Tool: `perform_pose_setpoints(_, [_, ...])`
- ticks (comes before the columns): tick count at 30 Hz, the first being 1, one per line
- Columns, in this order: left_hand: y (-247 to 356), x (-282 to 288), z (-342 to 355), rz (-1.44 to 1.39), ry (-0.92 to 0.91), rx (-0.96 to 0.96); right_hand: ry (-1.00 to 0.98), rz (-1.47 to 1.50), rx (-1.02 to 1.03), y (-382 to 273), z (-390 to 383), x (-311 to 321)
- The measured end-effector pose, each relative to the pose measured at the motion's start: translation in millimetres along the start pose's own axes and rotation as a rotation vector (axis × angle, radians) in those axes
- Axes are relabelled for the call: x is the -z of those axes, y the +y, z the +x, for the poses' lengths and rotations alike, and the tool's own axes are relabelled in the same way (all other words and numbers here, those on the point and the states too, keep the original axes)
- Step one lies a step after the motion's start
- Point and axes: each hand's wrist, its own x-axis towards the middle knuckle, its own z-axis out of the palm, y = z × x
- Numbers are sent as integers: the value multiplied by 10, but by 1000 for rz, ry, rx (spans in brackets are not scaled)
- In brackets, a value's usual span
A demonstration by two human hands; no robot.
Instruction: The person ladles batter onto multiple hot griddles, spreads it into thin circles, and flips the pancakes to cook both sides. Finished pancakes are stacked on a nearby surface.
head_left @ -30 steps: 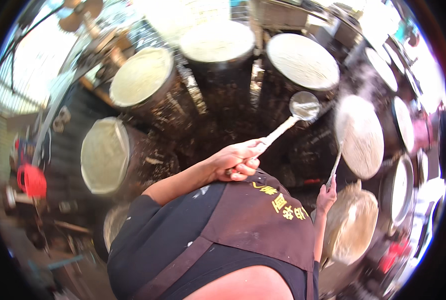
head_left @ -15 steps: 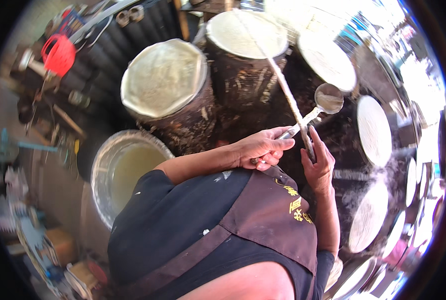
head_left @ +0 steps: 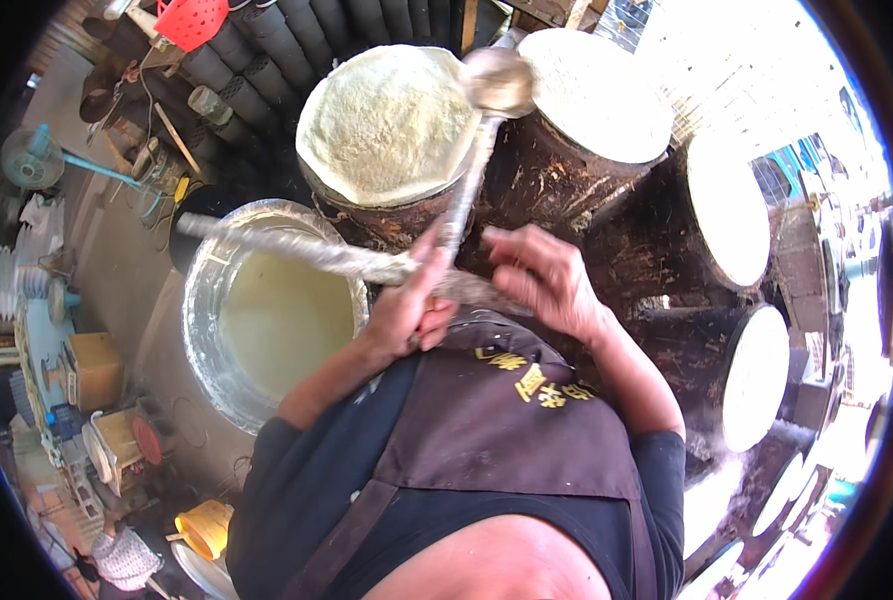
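Note:
My left hand (head_left: 417, 308) is closed around a long-handled metal ladle (head_left: 500, 84) and a whitish, crusted stick (head_left: 297, 247), which cross at its grip. The ladle's round bowl, blurred by motion, reaches up over the right rim of the cloth-topped drum. Leftward, the stick extends across the bucket's far part. Close to the stick's darker right end is my right hand (head_left: 552, 280), its bent fingers loosely apart and somewhat smeared; contact with the stick is unclear. Left of my left forearm stands a large bucket (head_left: 207, 345) holding cloudy, pale yellowish liquid (head_left: 287, 322).
A dark drum with a pale, cloth-like top (head_left: 387, 125) stands ahead. More white-topped drums (head_left: 602, 95) curve round to my right, with steam (head_left: 717, 490) at the lower right. A red basket (head_left: 189, 22), a teal fan (head_left: 35, 157) and a yellow scoop (head_left: 205, 530) are leftward.
The view has turned right. The ladle and stick have swung leftward, the stick now lying over the bucket. My right hand's fingers have loosened from the stick, and my left hand now grips both.

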Motion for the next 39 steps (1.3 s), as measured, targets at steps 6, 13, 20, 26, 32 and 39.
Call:
perform_pose_setpoints(6, [-122,166,-240,-423,444,-233,65,-527,9,1537,472,-316])
perform_pose_setpoints(13, [-441,219,-740,-683,673,-427,-224,-702,327,2105,1208,-622])
perform_pose_setpoints(20, [-527,-24,-1041,-690,686,-666,-182,-569,482,1875,1887,-337])
perform_pose_setpoints(26, [-425,130,-1164,-647,493,-610,-168,-550,424,1682,1198,-301])
perform_pose_setpoints(32, [-213,509,-1239,-703,323,-447,-57,-516,184,1001,-171,-239])
perform_pose_setpoints(39, [-113,696,-1406,89,226,-292,288,-544,-281,-551,-1615,-250])
